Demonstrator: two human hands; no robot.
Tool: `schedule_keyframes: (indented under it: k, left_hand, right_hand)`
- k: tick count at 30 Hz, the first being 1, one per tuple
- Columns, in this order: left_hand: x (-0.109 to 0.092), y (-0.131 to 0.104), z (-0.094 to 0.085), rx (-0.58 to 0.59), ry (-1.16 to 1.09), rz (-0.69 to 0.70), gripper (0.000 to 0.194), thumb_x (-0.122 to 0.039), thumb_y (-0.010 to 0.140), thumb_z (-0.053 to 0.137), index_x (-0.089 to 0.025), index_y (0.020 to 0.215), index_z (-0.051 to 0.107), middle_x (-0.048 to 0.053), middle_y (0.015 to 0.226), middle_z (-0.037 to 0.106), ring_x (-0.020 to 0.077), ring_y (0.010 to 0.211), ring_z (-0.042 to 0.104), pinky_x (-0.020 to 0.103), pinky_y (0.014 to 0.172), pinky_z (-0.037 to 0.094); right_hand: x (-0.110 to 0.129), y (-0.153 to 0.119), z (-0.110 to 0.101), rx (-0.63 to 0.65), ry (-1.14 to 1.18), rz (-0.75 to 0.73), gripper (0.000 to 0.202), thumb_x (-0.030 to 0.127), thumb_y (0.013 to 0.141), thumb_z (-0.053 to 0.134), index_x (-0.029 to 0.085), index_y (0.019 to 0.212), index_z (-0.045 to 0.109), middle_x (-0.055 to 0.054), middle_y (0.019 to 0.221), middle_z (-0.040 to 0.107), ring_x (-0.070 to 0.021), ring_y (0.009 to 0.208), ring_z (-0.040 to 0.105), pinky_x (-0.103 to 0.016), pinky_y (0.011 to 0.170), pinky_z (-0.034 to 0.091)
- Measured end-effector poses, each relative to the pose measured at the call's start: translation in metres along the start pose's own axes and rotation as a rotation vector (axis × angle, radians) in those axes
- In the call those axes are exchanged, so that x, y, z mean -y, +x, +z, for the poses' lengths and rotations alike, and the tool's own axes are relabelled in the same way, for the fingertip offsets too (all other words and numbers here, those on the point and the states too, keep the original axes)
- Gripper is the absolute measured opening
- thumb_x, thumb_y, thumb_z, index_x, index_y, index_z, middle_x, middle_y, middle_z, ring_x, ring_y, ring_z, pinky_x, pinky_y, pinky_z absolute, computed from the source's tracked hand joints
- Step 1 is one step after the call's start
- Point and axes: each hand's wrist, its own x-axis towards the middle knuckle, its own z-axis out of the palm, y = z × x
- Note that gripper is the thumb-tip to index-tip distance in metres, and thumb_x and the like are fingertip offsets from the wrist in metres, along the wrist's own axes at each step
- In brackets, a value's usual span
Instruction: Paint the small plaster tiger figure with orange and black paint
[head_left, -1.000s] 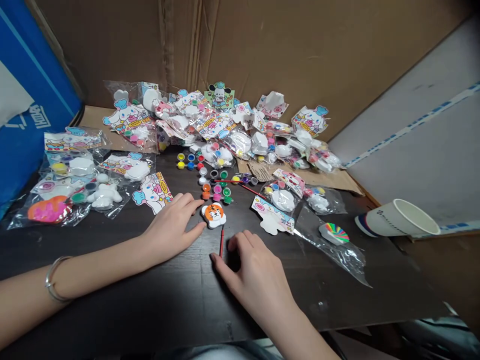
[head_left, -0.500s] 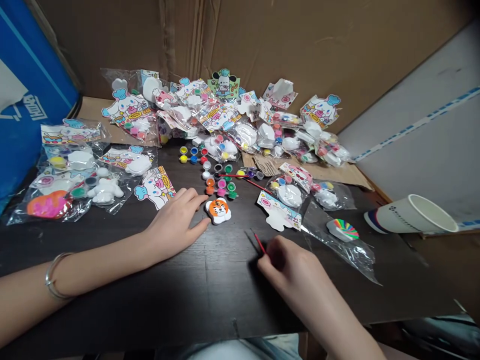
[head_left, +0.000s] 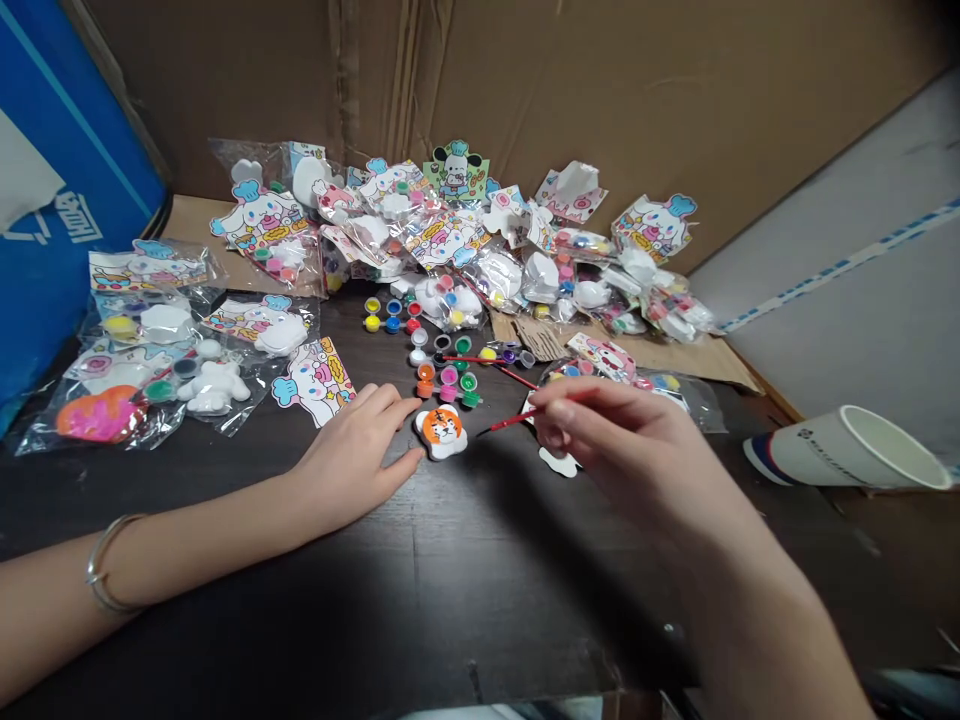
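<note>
A small white figure with an orange tiger face (head_left: 441, 433) lies on the dark table (head_left: 360, 590). My left hand (head_left: 360, 440) rests flat beside it on the left, fingers apart, thumb and index fingertips near its edge. My right hand (head_left: 600, 420) is raised to the right of the figure and pinches a red paintbrush (head_left: 517, 419), its dark tip pointing left, just right of the figure. Behind the figure stand open paint pots, with orange (head_left: 425, 374), pink (head_left: 448, 377) and green (head_left: 469, 383) nearest. Another red brush (head_left: 469, 359) lies across the pots.
Bagged craft kits (head_left: 442, 240) are piled along the back by a cardboard wall (head_left: 600, 90). More bags lie at the left, one holding a pink and orange piece (head_left: 101, 414). A paper cup (head_left: 817, 450) lies tilted at the right. A blue box (head_left: 67, 200) stands far left.
My right hand has lifted and moved up with the brush, whose tip now points left near the tiger figure. My left hand stays beside the figure. The view has shifted slightly.
</note>
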Motion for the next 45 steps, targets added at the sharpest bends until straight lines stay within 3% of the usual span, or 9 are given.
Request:
schedule_keyframes:
  k: [3, 6, 11, 17, 26, 31, 38, 45]
  left_hand:
    - [0.001, 0.0, -0.001, 0.01, -0.005, 0.003, 0.034, -0.021, 0.084, 0.053, -0.015, 0.118, 0.056, 0.006, 0.091, 0.058, 0.0243, 0.088, 0.054, 0.038, 0.074, 0.048]
    - [0.002, -0.001, 0.0, 0.002, -0.016, 0.017, 0.032, -0.019, 0.084, 0.053, -0.016, 0.115, 0.057, 0.006, 0.093, 0.059, 0.0241, 0.088, 0.054, 0.038, 0.076, 0.048]
    - [0.002, -0.001, 0.002, 0.005, -0.01, 0.009, 0.032, -0.018, 0.084, 0.055, -0.016, 0.116, 0.057, 0.006, 0.095, 0.06, 0.0244, 0.09, 0.054, 0.038, 0.078, 0.048]
    - [0.001, -0.001, 0.002, 0.006, -0.005, 0.013, 0.032, -0.017, 0.083, 0.056, -0.012, 0.115, 0.059, 0.008, 0.095, 0.06, 0.0258, 0.09, 0.054, 0.039, 0.077, 0.047]
    - [0.001, 0.0, 0.002, -0.004, 0.006, 0.03, 0.032, -0.018, 0.085, 0.055, -0.013, 0.116, 0.058, 0.008, 0.096, 0.06, 0.0249, 0.09, 0.053, 0.039, 0.079, 0.048]
    - [0.001, -0.001, 0.001, 0.009, 0.017, 0.027, 0.032, -0.019, 0.085, 0.054, -0.011, 0.116, 0.058, 0.009, 0.096, 0.06, 0.0265, 0.091, 0.054, 0.042, 0.079, 0.048]
    - [0.0, 0.0, -0.001, 0.018, -0.015, 0.032, 0.033, -0.019, 0.085, 0.051, -0.011, 0.117, 0.058, 0.009, 0.096, 0.06, 0.0259, 0.09, 0.054, 0.04, 0.076, 0.048]
    - [-0.001, 0.002, -0.001, 0.023, -0.02, 0.021, 0.033, -0.019, 0.085, 0.052, -0.011, 0.116, 0.059, 0.007, 0.093, 0.059, 0.0238, 0.087, 0.052, 0.037, 0.075, 0.046]
  right_hand:
    - [-0.01, 0.029, 0.018, -0.148, 0.163, -0.068, 0.031, 0.051, 0.063, 0.072, 0.023, 0.071, 0.061, 0.001, 0.059, 0.055, -0.0118, 0.052, 0.05, -0.026, 0.049, 0.044]
    - [-0.025, 0.045, 0.036, -0.24, 0.023, -0.2, 0.031, 0.053, 0.078, 0.056, 0.023, 0.073, 0.056, 0.001, 0.062, 0.055, -0.0124, 0.054, 0.05, -0.026, 0.052, 0.044]
    - [-0.038, 0.043, 0.045, -0.159, -0.303, -0.338, 0.024, 0.038, 0.087, 0.047, 0.021, 0.076, 0.06, -0.001, 0.066, 0.062, -0.0143, 0.061, 0.055, -0.027, 0.058, 0.044]
    - [-0.04, 0.046, 0.045, -0.079, -0.363, -0.329, 0.022, 0.033, 0.086, 0.048, 0.02, 0.079, 0.064, -0.004, 0.075, 0.07, -0.0159, 0.067, 0.062, -0.027, 0.064, 0.047]
    - [-0.044, 0.047, 0.048, -0.021, -0.422, -0.332, 0.023, 0.031, 0.088, 0.047, 0.02, 0.079, 0.066, -0.003, 0.071, 0.07, -0.017, 0.067, 0.063, -0.028, 0.065, 0.047]
    - [-0.041, 0.046, 0.046, -0.087, -0.358, -0.373, 0.02, 0.031, 0.086, 0.051, 0.019, 0.077, 0.064, -0.002, 0.069, 0.068, -0.0158, 0.063, 0.062, -0.027, 0.061, 0.046]
    - [-0.035, 0.029, 0.026, -0.308, 0.041, -0.385, 0.024, 0.042, 0.087, 0.058, 0.022, 0.075, 0.062, 0.003, 0.057, 0.057, -0.0097, 0.051, 0.05, -0.021, 0.047, 0.041]
    - [-0.051, 0.015, 0.026, -0.234, 0.103, -0.315, 0.03, 0.049, 0.084, 0.062, 0.022, 0.071, 0.056, 0.004, 0.058, 0.055, -0.0073, 0.048, 0.052, -0.018, 0.043, 0.042]
